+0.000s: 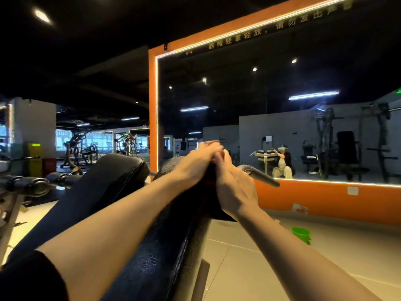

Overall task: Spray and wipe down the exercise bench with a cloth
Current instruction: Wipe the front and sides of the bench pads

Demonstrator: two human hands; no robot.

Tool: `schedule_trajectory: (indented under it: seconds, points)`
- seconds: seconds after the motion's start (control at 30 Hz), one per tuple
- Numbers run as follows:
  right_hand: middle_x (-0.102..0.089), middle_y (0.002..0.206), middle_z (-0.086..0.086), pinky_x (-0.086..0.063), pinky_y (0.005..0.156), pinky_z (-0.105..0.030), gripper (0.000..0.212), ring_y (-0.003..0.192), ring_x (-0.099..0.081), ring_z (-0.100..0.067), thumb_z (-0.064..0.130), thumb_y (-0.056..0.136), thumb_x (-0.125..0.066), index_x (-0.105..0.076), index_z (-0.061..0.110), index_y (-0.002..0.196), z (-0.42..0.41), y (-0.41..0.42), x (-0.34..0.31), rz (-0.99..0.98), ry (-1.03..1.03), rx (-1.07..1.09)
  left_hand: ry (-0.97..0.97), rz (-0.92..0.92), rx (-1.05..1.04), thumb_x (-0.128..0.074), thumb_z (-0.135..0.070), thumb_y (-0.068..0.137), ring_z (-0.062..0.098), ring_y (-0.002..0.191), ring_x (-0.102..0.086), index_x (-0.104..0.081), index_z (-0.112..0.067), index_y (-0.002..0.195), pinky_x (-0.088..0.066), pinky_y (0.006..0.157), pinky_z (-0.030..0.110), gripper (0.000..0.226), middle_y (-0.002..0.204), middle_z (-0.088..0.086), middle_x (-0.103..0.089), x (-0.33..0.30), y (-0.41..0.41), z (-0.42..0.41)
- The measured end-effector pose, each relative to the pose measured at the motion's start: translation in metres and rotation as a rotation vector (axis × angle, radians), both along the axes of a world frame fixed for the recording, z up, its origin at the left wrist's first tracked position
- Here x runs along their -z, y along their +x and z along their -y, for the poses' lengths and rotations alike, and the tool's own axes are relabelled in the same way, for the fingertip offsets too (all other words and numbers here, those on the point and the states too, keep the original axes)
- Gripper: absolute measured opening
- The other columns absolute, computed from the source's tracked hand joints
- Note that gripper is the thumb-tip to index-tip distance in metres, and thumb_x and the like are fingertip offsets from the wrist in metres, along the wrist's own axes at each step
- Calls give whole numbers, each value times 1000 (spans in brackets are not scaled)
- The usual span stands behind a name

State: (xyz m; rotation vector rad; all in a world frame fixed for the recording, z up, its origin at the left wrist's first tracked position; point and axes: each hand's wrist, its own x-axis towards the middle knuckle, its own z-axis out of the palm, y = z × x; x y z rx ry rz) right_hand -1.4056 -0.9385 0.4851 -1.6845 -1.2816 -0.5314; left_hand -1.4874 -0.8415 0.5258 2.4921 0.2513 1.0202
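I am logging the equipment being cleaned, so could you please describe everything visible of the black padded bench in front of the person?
The bench has black, textured, leather-like padding with a slight sheen. It looks split into two long pads running away from the camera, rising to rounded far ends. Both forearms lie over the right pad; the left hand and right hand meet at its far end. No cloth is clearly visible.
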Motion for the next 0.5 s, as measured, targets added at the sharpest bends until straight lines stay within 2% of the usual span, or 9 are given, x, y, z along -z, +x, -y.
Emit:
schedule_trajectory:
  seconds: [0.07,0.1,0.13,0.2,0.23,0.3,0.4,0.47,0.5]
  points:
    - [-58,83,3,-47,73,-39,80,87,-62,-23,61,88,2,-35,13,141,-2,2,2,-8,63,-19,19,31,85,-29,-21,106,17,143,-27,-43,-10,143,-17,119,35,41,148,1,-41,3,10,7]
    - [-58,83,3,-45,71,-36,85,83,-59,-20,62,86,4,-28,11,147,-3,0,3,20,46,1,-1,48,79,-27,-17,106,16,145,-23,-39,-10,145,-15,120,34,41,153,1,-35,4,12,4]
    - [-60,88,0,-42,69,-33,88,81,-56,-17,63,86,6,-21,10,151,-3,-1,4,41,17,27,0,43,80,-29,-17,106,16,145,-24,-37,-11,146,-16,120,34,41,154,2,-34,4,9,-1]
    - [-64,108,-9,-35,68,-31,87,85,-53,-19,65,89,8,-9,10,154,-2,-2,5,77,-15,88,-3,64,88,-40,-27,102,16,137,-39,-45,-19,141,-28,116,31,39,146,2,-45,8,-2,-20]
    - [-63,112,-11,-33,67,-31,86,88,-54,-21,64,90,8,-7,10,154,-2,-4,6,100,-23,105,-42,100,81,-48,-33,97,16,129,-47,-51,-23,133,-34,111,30,38,138,1,-53,11,-10,-29]
    - [-60,101,-6,-29,60,-31,84,85,-53,-20,63,91,8,-7,9,154,0,-6,5,109,-38,110,-100,130,13,-58,-28,92,18,119,-56,-58,-22,126,-41,106,31,34,126,3,-61,15,-23,-52]
    - [-50,86,3,-30,59,-31,93,78,-49,-16,65,83,13,-8,10,154,0,-6,6,112,-22,94,-245,152,-69,-56,-17,95,23,113,-60,-66,-17,115,-44,104,36,23,115,4,-67,8,-41,-75]
    - [-58,94,-3,-31,64,-32,98,80,-48,-15,68,79,16,-10,10,154,-1,-5,7,103,-23,83,-350,200,-48,-45,-13,100,20,120,-54,-65,-12,116,-41,105,28,25,122,3,-64,4,-43,-74]
    - [-62,98,-6,-31,64,-32,97,80,-49,-15,67,80,15,-10,10,154,-1,-4,7,99,-25,78,-353,197,-28,-42,-17,102,19,130,-46,-59,-9,126,-34,110,28,30,135,4,-56,4,-40,-68]
